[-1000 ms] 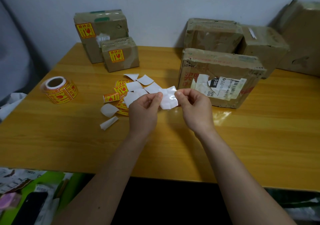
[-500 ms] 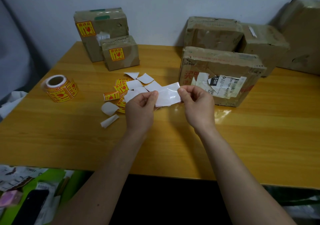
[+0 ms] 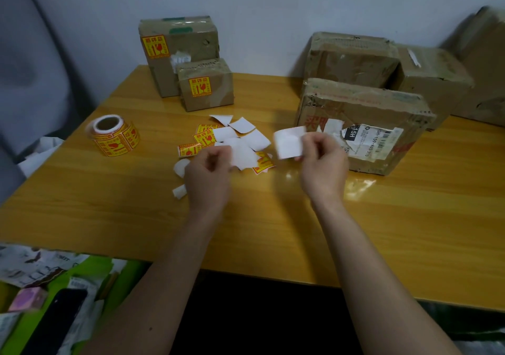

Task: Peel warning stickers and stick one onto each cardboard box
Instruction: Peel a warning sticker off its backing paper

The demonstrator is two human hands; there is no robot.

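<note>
My right hand (image 3: 323, 163) pinches a white rectangular piece (image 3: 289, 142) in front of the big cardboard box (image 3: 363, 103), which has a torn shipping label. No printed face shows on the piece. My left hand (image 3: 209, 172) has its fingers curled on another white piece (image 3: 243, 156), low over a pile of loose yellow-red warning stickers and white backing scraps (image 3: 235, 133). I cannot tell which piece is sticker and which is backing. Two boxes at the back left, a tall box (image 3: 188, 43) and a small box (image 3: 216, 92), each carry a warning sticker.
A roll of warning stickers (image 3: 114, 136) stands on the wooden table (image 3: 136, 218) at the left. More cardboard boxes stand against the wall at the back right: one box (image 3: 352, 56), a second (image 3: 434, 78), a third (image 3: 486, 67). Papers and a phone lie below the table's front left edge.
The hands held one white piece together and have pulled apart. The right hand moved right and up with one piece; the left hand dropped toward the scrap pile with the other.
</note>
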